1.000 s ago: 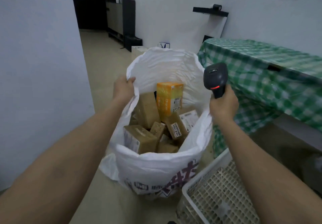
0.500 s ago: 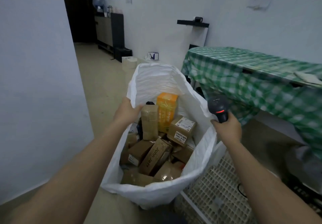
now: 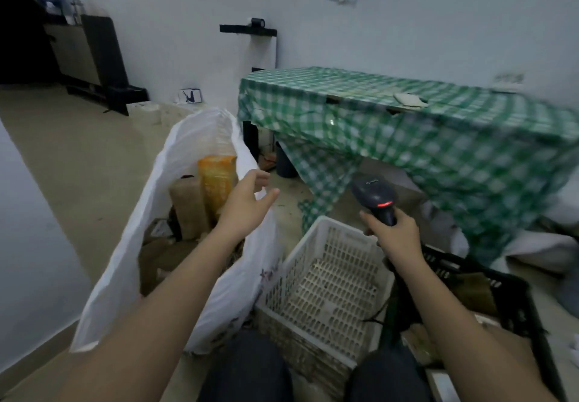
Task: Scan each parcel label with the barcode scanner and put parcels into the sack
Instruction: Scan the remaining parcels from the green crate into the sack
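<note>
**Next parcel lies right, not left**

My left hand (image 3: 247, 204) hangs slack w/ fingers spread, holding nothing, just over the right rim of the sack (image 3: 175, 163). My right hand (image 3: 395, 235) is wrapped round the scanner (image 3: 374, 196) handle, head pointing up and away, red light on.

Sack stands to my left, mouth open. Inside: an orange box (image 3: 217, 179) upright toward the back, a tall brown parcel (image 3: 188, 207) beside it on its left, more brown ones lower down, too blurred to count.

White crate (image 3: 326, 279) sits btwn my arms, right against the sack; I see nothing in it. Black crate (image 3: 488, 289) is further right, under my right forearm, w/ something brown inside, prob. parcels, can't tell for sure.

So the move, as I judge it: the free left hand has to cross right, over the white crate, to reach the black one. The right hand is nearer but busy w/ the scanner.
</note>
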The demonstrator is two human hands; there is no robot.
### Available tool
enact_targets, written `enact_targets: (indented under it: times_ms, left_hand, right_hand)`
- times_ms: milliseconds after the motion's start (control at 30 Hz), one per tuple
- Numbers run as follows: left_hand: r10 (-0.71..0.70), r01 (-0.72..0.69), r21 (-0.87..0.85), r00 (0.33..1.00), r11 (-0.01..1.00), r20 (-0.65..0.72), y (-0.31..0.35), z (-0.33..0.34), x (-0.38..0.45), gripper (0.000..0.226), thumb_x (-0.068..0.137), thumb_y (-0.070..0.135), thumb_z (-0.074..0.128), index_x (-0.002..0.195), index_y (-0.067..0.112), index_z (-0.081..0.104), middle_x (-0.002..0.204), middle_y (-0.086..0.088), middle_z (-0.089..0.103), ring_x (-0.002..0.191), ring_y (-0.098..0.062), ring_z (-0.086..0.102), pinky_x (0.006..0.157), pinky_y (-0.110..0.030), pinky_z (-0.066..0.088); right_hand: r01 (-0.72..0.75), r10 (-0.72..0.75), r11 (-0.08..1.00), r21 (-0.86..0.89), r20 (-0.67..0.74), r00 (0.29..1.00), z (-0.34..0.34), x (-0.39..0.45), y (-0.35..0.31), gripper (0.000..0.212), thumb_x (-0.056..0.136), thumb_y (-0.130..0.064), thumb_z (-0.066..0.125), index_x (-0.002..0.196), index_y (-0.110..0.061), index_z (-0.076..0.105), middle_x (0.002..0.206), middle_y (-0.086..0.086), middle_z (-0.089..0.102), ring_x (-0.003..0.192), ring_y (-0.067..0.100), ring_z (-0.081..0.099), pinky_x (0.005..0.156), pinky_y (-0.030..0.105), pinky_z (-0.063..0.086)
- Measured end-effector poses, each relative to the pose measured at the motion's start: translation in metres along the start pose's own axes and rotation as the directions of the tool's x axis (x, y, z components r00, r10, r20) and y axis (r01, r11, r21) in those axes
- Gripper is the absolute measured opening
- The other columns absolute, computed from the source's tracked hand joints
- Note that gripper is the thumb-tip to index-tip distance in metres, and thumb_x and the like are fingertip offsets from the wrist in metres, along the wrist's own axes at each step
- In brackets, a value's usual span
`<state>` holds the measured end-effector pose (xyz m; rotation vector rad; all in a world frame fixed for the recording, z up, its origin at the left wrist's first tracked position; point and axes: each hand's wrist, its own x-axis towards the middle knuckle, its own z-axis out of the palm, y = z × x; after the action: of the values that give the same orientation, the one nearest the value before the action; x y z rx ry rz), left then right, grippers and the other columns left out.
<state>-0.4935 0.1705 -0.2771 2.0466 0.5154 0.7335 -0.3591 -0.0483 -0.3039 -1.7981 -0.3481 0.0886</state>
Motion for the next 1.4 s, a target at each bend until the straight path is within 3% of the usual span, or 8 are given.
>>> enact_targets:
  times_ms: [233, 367, 500, 600, 700, 800, 1067, 1400]
  left_hand:
    - [0.046, 0.017, -0.150, 0.913, 0.989, 0.405, 0.031, 0.162, -0.024, 0.023, 0.094, 0.025, 0.061, 0.111, 0.011, 0.066, 0.107, 0.001, 0.067, 0.100, -0.011, 0.062, 0.091, -0.029, 0.050]
    - [0.057, 0.099, -0.226, 0.801, 0.969, 0.596, 0.037, 0.242, -0.039, 0.030, 0.097, 0.016, 0.054, 0.124, 0.004, 0.061, 0.113, 0.000, 0.064, 0.106, -0.008, 0.057, 0.085, -0.008, 0.042]
    - [0.002, 0.193, -0.270, 0.811, 0.943, 0.585, 0.019, 0.290, -0.029, 0.030, 0.092, 0.013, 0.062, 0.121, 0.005, 0.062, 0.109, -0.010, 0.067, 0.102, -0.017, 0.060, 0.084, -0.018, 0.046]
    - [-0.070, 0.216, -0.194, 0.820, 0.957, 0.568, -0.003, 0.317, -0.009, 0.029, 0.089, 0.008, 0.064, 0.118, 0.004, 0.060, 0.108, -0.008, 0.066, 0.101, -0.017, 0.060, 0.085, -0.018, 0.047]
    - [-0.078, 0.199, -0.133, 0.788, 0.971, 0.611, -0.029, 0.346, 0.010, 0.028, 0.089, 0.005, 0.064, 0.117, 0.003, 0.058, 0.105, -0.010, 0.065, 0.099, -0.020, 0.060, 0.089, -0.030, 0.046]
    - [-0.095, 0.189, -0.071, 0.741, 0.979, 0.665, -0.056, 0.377, 0.025, 0.027, 0.089, 0.002, 0.062, 0.114, 0.006, 0.057, 0.094, -0.003, 0.062, 0.089, -0.014, 0.057, 0.075, -0.022, 0.045]
    - [-0.077, 0.169, -0.054, 0.683, 0.984, 0.726, -0.093, 0.455, 0.048, 0.024, 0.091, 0.011, 0.056, 0.112, 0.018, 0.047, 0.096, 0.002, 0.057, 0.098, -0.020, 0.056, 0.087, -0.032, 0.042]
    - [-0.053, 0.123, -0.048, 0.705, 0.991, 0.707, -0.103, 0.504, 0.063, 0.028, 0.091, 0.029, 0.052, 0.115, 0.018, 0.046, 0.105, -0.002, 0.058, 0.101, -0.021, 0.055, 0.089, -0.034, 0.043]
  right_hand:
    - [-0.183, 0.203, 0.940, 0.289, -0.040, 0.978, -0.076, -0.006, 0.076, 0.006, 0.092, -0.013, 0.060, 0.090, -0.012, 0.066, 0.084, 0.008, 0.069, 0.077, 0.020, 0.061, 0.065, 0.030, 0.045]
    - [-0.194, 0.251, 0.807, 0.558, -0.026, 0.968, -0.076, 0.011, 0.111, 0.029, 0.098, -0.006, 0.035, 0.097, -0.010, 0.063, 0.089, 0.004, 0.070, 0.088, 0.018, 0.063, 0.075, 0.031, 0.047]
    - [-0.249, 0.273, 0.730, 0.637, 0.063, 0.960, -0.064, 0.034, 0.137, 0.041, 0.099, -0.008, 0.022, 0.112, -0.011, 0.061, 0.093, 0.002, 0.072, 0.092, 0.014, 0.063, 0.078, 0.022, 0.051]
    - [-0.261, 0.258, 0.816, 0.516, 0.078, 0.963, -0.064, 0.055, 0.162, 0.045, 0.101, -0.007, 0.020, 0.100, -0.018, 0.063, 0.087, -0.009, 0.072, 0.084, 0.001, 0.066, 0.070, 0.012, 0.050]
    - [-0.282, 0.259, 0.932, 0.228, 0.126, 0.958, -0.076, 0.081, 0.199, 0.035, 0.103, -0.009, 0.030, 0.126, -0.025, 0.051, 0.118, -0.016, 0.056, 0.107, -0.006, 0.053, 0.082, 0.003, 0.043]
    - [-0.224, 0.222, 0.950, -0.218, -0.036, 0.974, -0.104, 0.110, 0.267, 0.041, 0.092, -0.006, 0.053, 0.131, -0.017, 0.057, 0.138, 0.003, 0.052, 0.131, 0.018, 0.045, 0.111, 0.030, 0.035]
    - [-0.356, 0.139, 0.587, -0.727, -0.343, 0.929, -0.186, 0.178, 0.363, 0.031, 0.091, -0.014, 0.056, 0.117, 0.000, 0.063, 0.127, 0.023, 0.055, 0.117, 0.045, 0.048, 0.095, 0.046, 0.042]
    - [-0.588, 0.443, 0.245, -0.771, -0.451, 0.775, -0.170, 0.262, 0.419, 0.120, 0.072, -0.066, 0.071, 0.154, -0.015, 0.000, 0.160, 0.020, 0.000, 0.144, 0.044, 0.006, 0.113, 0.056, 0.021]
